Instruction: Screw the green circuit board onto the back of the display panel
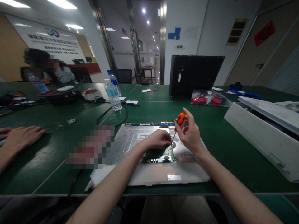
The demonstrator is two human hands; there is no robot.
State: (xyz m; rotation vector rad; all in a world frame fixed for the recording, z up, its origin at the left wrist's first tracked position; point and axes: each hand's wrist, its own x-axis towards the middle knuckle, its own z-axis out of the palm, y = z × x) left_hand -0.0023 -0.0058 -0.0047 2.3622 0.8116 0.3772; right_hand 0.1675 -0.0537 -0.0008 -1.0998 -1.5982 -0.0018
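Note:
My right hand [192, 135] grips an orange and black screwdriver [180, 118], its shaft slanting down and left. The tip meets a metal display panel [151, 174] near the edge of a green circuit board [171, 154]. Curled beside that tip, the fingers of my left hand [160, 138] are pressed together; whatever they hold, if anything, is hidden. My left hand hangs over the circuit board and covers part of it. A narrow blue board strip [144, 124] runs along the panel's far edge.
Water bottles [113, 96] and cables stand beyond the panel on the green table [149, 107]. A black monitor casing [195, 76], a bag of red items [207, 99] and a white casing [259, 137] lie right. Another person's hand [23, 138] rests at left; someone sits farther back.

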